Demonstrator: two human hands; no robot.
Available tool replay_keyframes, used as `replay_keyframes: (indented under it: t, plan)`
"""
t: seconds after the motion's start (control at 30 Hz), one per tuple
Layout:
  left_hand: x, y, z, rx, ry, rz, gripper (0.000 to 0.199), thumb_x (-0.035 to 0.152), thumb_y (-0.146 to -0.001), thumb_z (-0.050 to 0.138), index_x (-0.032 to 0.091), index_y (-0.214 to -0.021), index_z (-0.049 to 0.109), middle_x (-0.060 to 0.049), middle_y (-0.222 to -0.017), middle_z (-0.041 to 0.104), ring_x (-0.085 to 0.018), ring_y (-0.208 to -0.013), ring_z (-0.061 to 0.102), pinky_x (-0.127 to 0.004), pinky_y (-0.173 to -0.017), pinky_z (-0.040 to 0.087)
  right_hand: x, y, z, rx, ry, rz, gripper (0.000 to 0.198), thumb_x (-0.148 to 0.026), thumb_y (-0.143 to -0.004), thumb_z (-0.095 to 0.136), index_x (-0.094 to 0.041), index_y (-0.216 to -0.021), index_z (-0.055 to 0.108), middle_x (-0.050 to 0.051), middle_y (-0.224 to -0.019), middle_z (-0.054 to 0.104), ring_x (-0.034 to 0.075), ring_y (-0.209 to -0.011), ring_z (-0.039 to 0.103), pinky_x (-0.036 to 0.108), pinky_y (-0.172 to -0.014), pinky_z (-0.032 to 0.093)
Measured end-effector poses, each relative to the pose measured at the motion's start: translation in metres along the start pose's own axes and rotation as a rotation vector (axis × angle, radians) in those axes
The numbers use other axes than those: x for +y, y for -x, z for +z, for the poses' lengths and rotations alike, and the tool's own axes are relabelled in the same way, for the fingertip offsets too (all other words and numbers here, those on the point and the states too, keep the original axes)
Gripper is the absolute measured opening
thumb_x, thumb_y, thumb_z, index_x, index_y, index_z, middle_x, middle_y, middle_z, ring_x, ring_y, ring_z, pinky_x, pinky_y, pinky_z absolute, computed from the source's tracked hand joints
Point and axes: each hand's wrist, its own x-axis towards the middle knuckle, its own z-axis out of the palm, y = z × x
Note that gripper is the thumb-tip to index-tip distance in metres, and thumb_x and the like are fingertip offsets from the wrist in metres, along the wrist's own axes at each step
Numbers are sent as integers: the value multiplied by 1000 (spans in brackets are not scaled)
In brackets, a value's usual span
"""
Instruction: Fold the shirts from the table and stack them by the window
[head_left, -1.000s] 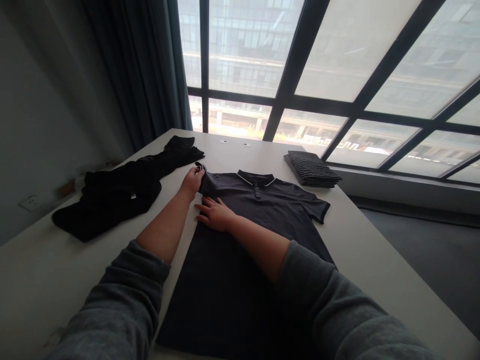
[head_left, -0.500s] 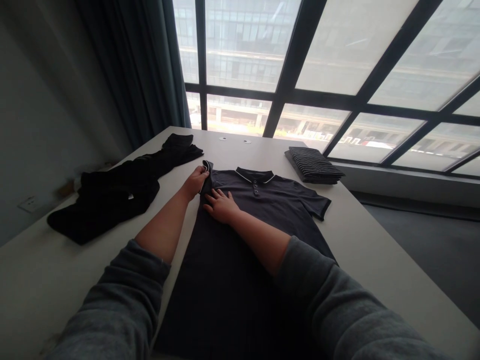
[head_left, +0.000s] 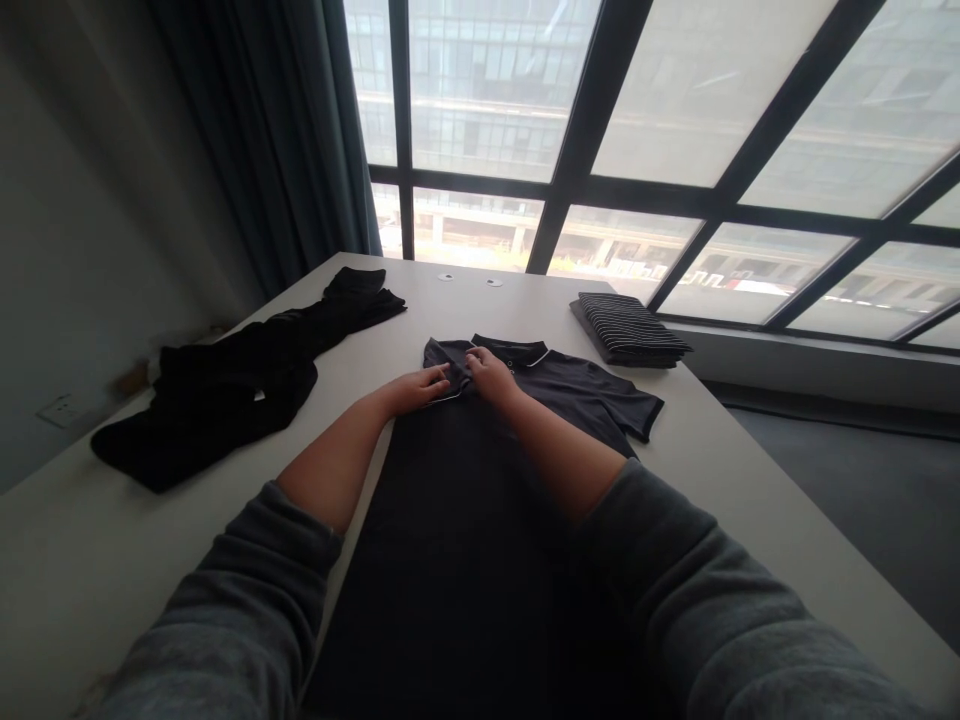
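Observation:
A dark polo shirt (head_left: 450, 540) with white piping on its collar lies front up on the table, its collar toward the window. The sleeve on the left is folded inward over the shirt's chest. My left hand (head_left: 416, 390) rests on that folded sleeve, fingers stretched out and held low on the cloth. Close to the collar, my right hand (head_left: 493, 378) has its fingers bent together on the sleeve's cloth, pinching it. The sleeve on the right lies spread outward. My right wrist and forearm cover part of the button placket.
A crumpled black garment (head_left: 240, 385) lies along the left side of the white table (head_left: 750, 520). At the back right sits a folded stack of clothes (head_left: 630, 330), striped on top. Two small white oval pieces (head_left: 494, 283) are near the far edge, below the window.
The left sleeve's end, held up by my left hand before, is now folded inward onto the shirt. My right hand has moved right and away from me, toward the collar.

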Motion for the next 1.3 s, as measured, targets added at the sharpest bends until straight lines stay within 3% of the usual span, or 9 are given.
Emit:
replay_keyframes:
  t: [0.1, 0.27, 0.47, 0.6, 0.73, 0.83, 1.03, 1.17, 1.3]
  plan:
    - [-5, 0, 6, -197, -274, 83, 40, 52, -89, 66, 27, -119, 74, -10, -152, 60, -33, -140, 56, -43, -122, 40, 0, -5, 5, -22, 96, -78, 43, -37, -108, 42, -21, -140, 65, 8, -134, 66, 19, -122, 64, 28, -109, 49]
    - [-13, -1, 12, -185, -636, -78, 68, 49, -95, 58, 20, -156, 50, -14, -171, 31, -33, -161, 25, -50, -131, 22, -5, -19, 24, -102, 300, -281, 44, -33, -103, 52, -23, -142, 68, 9, -146, 58, 22, -136, 55, 33, -125, 37]
    - [-14, 5, 21, -127, -730, -262, 84, 53, -100, 46, 5, -165, 27, -24, -174, 12, -38, -163, 15, -59, -131, 15, -20, -59, 42, -237, 377, -392, 54, -21, -104, 40, -14, -156, 54, 7, -163, 42, 16, -155, 36, 28, -133, 22]
    - [-13, 20, 17, -115, -740, -325, 81, 56, -102, 37, 7, -166, 29, -22, -174, 16, -37, -163, 16, -57, -131, 16, -20, -81, 54, -318, 407, -326, 60, -34, -108, 38, -18, -166, 38, 6, -170, 27, 26, -160, 26, 49, -134, 20]
    - [-19, 47, 9, -100, -758, -290, 77, 57, -102, 35, 14, -165, 34, -17, -174, 20, -35, -163, 18, -57, -132, 13, -13, -88, 65, -344, 429, -241, 67, -46, -111, 29, -23, -172, 20, 5, -174, 10, 33, -164, 10, 68, -129, 13]
    - [-25, 62, 4, -51, -756, -226, 74, 56, -101, 40, 15, -162, 40, -17, -173, 26, -35, -161, 23, -56, -131, 16, -11, -89, 69, -339, 426, -209, 68, -49, -111, 25, -23, -173, 15, 4, -174, 5, 30, -165, 5, 65, -131, 8]
    - [-27, 60, -15, 106, -710, -143, 41, 35, -100, 47, 25, -131, 72, -13, -149, 62, -36, -139, 53, -51, -121, 36, -12, -89, 69, -333, 411, -177, 70, -50, -110, 23, -22, -173, 14, 4, -175, 4, 28, -165, 3, 60, -133, 6]
    - [-30, 52, -30, 138, -701, -135, 32, 28, -90, 59, 28, -115, 78, -11, -132, 69, -35, -123, 60, -49, -113, 43, -11, -85, 67, -304, 395, -189, 68, -48, -110, 25, -22, -173, 18, 3, -175, 6, 28, -165, 7, 59, -133, 9]
    - [-37, 46, -36, 163, -652, -128, 23, 31, -86, 64, 27, -101, 80, -11, -120, 71, -34, -114, 62, -46, -108, 47, -9, -77, 64, -234, 365, -309, 65, -40, -107, 34, -35, -171, 21, -4, -174, 6, 28, -164, 11, 63, -131, 16]
